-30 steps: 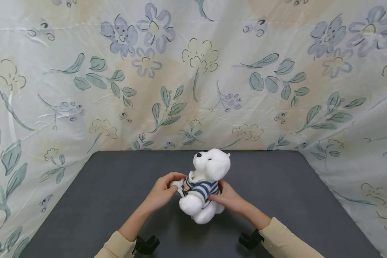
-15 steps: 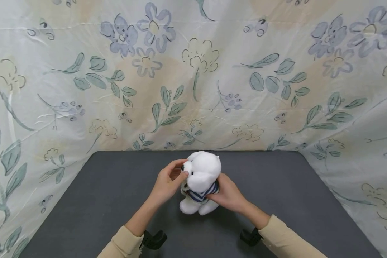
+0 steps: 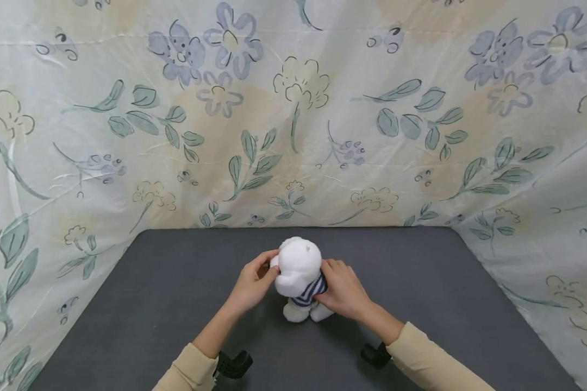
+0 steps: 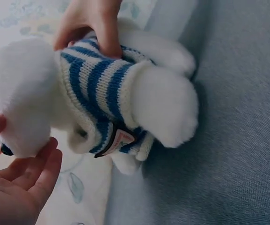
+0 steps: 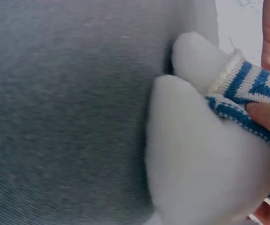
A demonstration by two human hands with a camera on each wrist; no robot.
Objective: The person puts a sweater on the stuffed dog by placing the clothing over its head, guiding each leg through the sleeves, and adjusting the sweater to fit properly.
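Observation:
A white plush bear [image 3: 299, 267] in a blue-and-white striped knit sweater [image 4: 99, 79] stands on the table, its head turned left and away from me. My left hand [image 3: 248, 283] holds the bear's muzzle between thumb and fingers; the black nose [image 4: 6, 150] shows between them in the left wrist view. Around the bear's torso, over the sweater, my right hand [image 3: 344, 289] keeps its grip. White legs [image 5: 191, 154] touch the table surface in the right wrist view. A small label [image 4: 118, 140] is on the sweater's front.
The dark grey table [image 3: 176, 304] extends around the bear on all sides. Behind and beside it hangs a floral-patterned cloth [image 3: 293, 119]. Black wrist devices [image 3: 235, 365] are strapped under both forearms.
The bear has gone from leaning back to upright, its head turning left and away. My left hand has shifted from its paw to its muzzle; my right hand still holds the torso.

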